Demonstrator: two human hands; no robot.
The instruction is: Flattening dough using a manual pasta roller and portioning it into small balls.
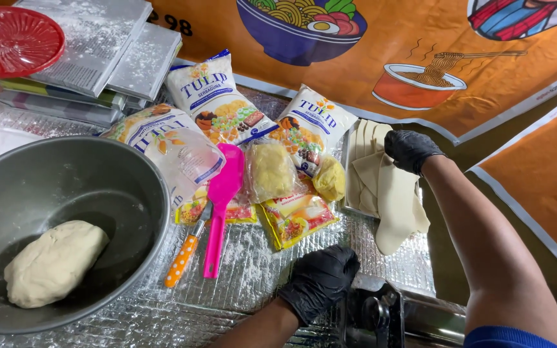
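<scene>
Head view, looking down on a foil-covered worktop (240,290) dusted with flour; I watch two black-gloved hands at work on dough. My right hand (410,149) rests on the top of a stack of thin rolled dough sheets (391,193) lying in a tray at the worktop's right edge, fingers curled down and pinching the upper end of the topmost sheet, whose lower end hangs over the tray's near rim; my left hand (320,278) sits at the near edge, fingers closed over the top of a dark metal machine (375,319), though I cannot tell exactly what part they grip. At the left edge a grey metal bowl (130,187) holds a lump of unrolled dough (53,261); beside it lie a pink spatula (222,200) and an orange polka-dot-handled tool (184,254); behind them, several flour packets (217,100) and two small clear bags of yellow fat (271,171); a red plastic lid (11,38) and stacked flat packs occupy the far left corner. By my reading, the work is partway: a number of sheets are already rolled and stacked, while the large lump in the bowl is yet to be rolled.
</scene>
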